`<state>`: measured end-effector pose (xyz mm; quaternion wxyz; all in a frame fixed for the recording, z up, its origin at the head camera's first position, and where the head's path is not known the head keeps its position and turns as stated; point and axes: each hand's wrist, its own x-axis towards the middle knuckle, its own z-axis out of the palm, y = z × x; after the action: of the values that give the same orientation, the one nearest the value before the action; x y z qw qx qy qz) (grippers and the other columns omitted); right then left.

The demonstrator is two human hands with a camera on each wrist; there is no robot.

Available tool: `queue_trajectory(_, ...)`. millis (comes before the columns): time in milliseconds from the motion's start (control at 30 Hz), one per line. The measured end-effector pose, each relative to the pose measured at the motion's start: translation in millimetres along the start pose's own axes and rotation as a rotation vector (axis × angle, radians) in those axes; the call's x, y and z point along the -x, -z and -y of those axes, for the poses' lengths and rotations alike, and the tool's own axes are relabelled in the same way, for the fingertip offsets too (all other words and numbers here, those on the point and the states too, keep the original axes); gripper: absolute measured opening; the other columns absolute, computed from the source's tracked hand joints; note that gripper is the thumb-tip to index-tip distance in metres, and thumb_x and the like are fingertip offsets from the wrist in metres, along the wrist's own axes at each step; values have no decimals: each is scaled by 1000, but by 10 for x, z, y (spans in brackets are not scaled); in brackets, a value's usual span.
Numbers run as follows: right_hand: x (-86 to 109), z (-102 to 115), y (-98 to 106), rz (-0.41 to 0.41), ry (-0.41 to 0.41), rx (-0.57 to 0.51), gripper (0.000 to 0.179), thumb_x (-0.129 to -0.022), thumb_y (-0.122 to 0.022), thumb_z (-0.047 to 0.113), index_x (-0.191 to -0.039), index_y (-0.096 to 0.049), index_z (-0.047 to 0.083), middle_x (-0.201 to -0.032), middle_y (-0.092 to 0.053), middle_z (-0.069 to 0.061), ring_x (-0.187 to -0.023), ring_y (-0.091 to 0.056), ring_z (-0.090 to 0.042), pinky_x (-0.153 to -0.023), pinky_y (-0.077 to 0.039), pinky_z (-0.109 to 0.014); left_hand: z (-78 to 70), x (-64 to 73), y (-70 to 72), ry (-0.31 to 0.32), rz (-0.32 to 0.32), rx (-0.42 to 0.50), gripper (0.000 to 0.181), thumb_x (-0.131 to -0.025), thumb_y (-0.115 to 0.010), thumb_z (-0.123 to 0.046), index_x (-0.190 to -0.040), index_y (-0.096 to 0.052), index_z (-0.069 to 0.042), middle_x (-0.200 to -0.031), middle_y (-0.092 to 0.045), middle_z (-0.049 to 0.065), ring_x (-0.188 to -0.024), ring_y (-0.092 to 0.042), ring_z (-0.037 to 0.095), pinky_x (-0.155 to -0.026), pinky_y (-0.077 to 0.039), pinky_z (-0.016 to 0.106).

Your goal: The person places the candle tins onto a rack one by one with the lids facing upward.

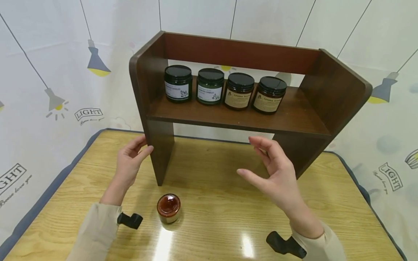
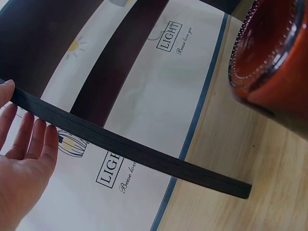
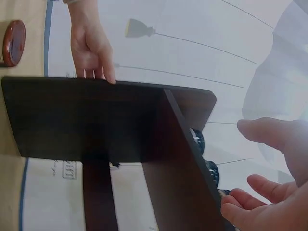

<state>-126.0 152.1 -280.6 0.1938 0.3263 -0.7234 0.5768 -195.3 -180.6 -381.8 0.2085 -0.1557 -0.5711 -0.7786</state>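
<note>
My left hand point(image 1: 130, 159) grips the front edge of the left side panel of a dark brown wooden shelf point(image 1: 236, 121). The thumb is on the panel's edge, and the fingers lie along its outer face. Before the shelf's right half, my right hand point(image 1: 275, 172) hovers with thumb and fingers spread in a loose curve, holding nothing. An amber glass jar point(image 1: 168, 208) stands bottom up on the table, in front of the left panel; its reddish glass point(image 2: 274, 62) looms large in the left wrist view.
Several black-lidded candle jars stand in a row on the upper board: two dark green ones with white labels point(image 1: 209, 93) on the left, two amber ones with tan labels point(image 1: 237, 98) on the right. The light wood table point(image 1: 209, 224) ends at a printed white backdrop point(image 1: 98, 94).
</note>
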Motion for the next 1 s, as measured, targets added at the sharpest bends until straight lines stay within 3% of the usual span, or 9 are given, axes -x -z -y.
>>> queue_trajectory(267, 160, -127, -156, 26, -69, 3, 64, -62, -73, -23, -120, -47, -15, -124, -51, -11, -121, -48, -14, -101, -37, -28, 8, 2, -6, -4, 2, -5, 44, -82, -54, 22, -106, -70, -12, -100, -67, -4, -96, -60, 10, -80, -49, 18)
queue_trajectory(533, 297, -268, -320, 74, -111, 2, 63, -63, -77, -17, -120, -50, -10, -123, -52, -18, -119, -49, -21, -101, -38, -31, 0, 0, -6, 2, -9, -11, 45, -81, -54, 22, -106, -70, -12, -99, -67, -4, -96, -60, 10, -80, -49, 18)
queue_trajectory(1000, 572, -559, -729, 215, -251, -11, 59, -68, -79, -6, -120, -53, -4, -121, -54, -14, -118, -50, -33, -100, -39, -36, 0, -4, 5, 1, -5, -11, 43, -81, -54, 22, -107, -70, -9, -99, -67, -3, -96, -60, 11, -80, -49, 18)
